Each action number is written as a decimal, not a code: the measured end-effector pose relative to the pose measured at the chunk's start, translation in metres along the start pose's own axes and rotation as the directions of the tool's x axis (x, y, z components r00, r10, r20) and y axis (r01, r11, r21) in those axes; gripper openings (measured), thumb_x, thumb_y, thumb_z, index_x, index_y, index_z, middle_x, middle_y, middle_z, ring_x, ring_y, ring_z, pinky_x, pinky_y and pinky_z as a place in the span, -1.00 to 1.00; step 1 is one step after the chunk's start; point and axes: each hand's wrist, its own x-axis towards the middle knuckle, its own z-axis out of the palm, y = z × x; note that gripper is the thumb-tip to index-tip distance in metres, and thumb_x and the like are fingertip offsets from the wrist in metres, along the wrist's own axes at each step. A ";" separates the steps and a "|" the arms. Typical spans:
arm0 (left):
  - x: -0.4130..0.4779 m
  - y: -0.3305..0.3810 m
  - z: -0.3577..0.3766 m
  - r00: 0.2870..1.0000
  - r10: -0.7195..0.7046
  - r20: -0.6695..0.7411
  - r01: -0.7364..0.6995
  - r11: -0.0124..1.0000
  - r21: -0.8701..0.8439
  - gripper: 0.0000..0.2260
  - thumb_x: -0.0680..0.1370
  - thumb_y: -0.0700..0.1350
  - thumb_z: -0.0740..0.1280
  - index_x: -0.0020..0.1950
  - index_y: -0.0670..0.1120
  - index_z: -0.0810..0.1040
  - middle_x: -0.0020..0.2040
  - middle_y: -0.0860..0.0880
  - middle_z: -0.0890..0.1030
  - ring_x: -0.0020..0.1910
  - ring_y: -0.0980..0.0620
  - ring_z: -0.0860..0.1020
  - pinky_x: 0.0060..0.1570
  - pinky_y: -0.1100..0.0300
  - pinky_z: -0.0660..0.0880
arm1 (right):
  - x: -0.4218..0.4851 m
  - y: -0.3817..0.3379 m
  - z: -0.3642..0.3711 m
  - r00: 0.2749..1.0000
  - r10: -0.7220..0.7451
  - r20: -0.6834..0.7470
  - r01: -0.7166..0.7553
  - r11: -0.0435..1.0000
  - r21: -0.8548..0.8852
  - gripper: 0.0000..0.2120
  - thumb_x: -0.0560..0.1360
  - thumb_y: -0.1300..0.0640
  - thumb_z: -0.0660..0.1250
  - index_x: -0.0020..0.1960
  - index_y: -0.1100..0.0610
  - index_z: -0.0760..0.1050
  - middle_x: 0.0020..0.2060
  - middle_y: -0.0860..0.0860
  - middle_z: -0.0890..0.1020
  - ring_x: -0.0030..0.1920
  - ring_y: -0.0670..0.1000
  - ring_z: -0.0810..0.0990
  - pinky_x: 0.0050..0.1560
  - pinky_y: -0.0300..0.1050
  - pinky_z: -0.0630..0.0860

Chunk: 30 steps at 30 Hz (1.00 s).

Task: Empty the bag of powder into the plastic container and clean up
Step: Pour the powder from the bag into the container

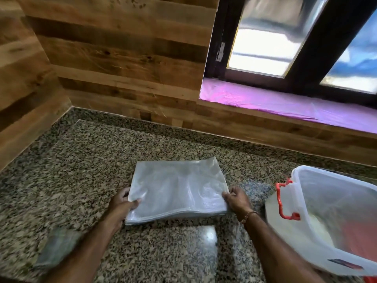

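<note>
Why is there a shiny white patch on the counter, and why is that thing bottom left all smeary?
Head view: the patch is window light glaring off the polished counter; the bottom-left thing is motion-blurred, too smeared to identify; the wide lens curves the wall lines.

Bag (177, 188): translucent grey-white plastic, flattened, folded into rough rectangle, stacked layers showing along near edge. Surface creased and glossy. Lies flat on tabletop (81, 170), left of plastic container, near but apart from it. Near edge wavy.

Plastic container (334, 211): translucent white tub, top open, red latch handle (283, 203) on side facing bag. Cut off by frame on right. Pale contents show faintly through wall; level unclear.
</note>
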 end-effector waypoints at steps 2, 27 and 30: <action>-0.003 -0.002 0.001 0.999 -0.001 -0.048 0.004 0.999 0.047 -0.62 0.46 -0.37 0.52 0.23 -0.18 0.53 0.09 -0.26 0.66 -0.02 -0.16 0.63 -0.03 0.01 0.57 | -0.001 0.010 0.003 1.000 0.013 -0.003 -0.013 0.998 -0.055 -0.92 0.55 0.17 0.43 -0.05 0.13 0.54 -0.14 0.08 0.66 -0.22 0.06 0.64 -0.43 -0.18 0.53; -0.117 0.118 0.152 0.749 0.652 0.113 -0.505 0.453 0.735 -0.21 0.49 0.28 0.40 0.61 0.01 0.20 0.58 -0.13 0.28 0.51 -0.19 0.29 0.39 -0.16 0.32 | -0.077 -0.064 -0.075 0.687 -0.703 -0.183 0.630 0.702 -0.332 -0.54 0.55 -0.01 0.42 0.39 0.08 0.42 0.24 0.06 0.51 0.15 0.05 0.55 0.11 -0.05 0.56; -0.158 0.143 0.205 0.640 0.749 0.169 -0.607 0.358 0.709 -0.23 0.50 0.29 0.39 0.60 0.01 0.24 0.57 -0.13 0.30 0.54 -0.17 0.27 0.44 -0.17 0.27 | -0.098 -0.074 -0.136 0.523 -0.810 -0.266 0.746 0.586 -0.316 -0.56 0.56 0.00 0.41 0.38 0.13 0.45 0.26 0.06 0.52 0.26 0.02 0.51 0.22 -0.13 0.48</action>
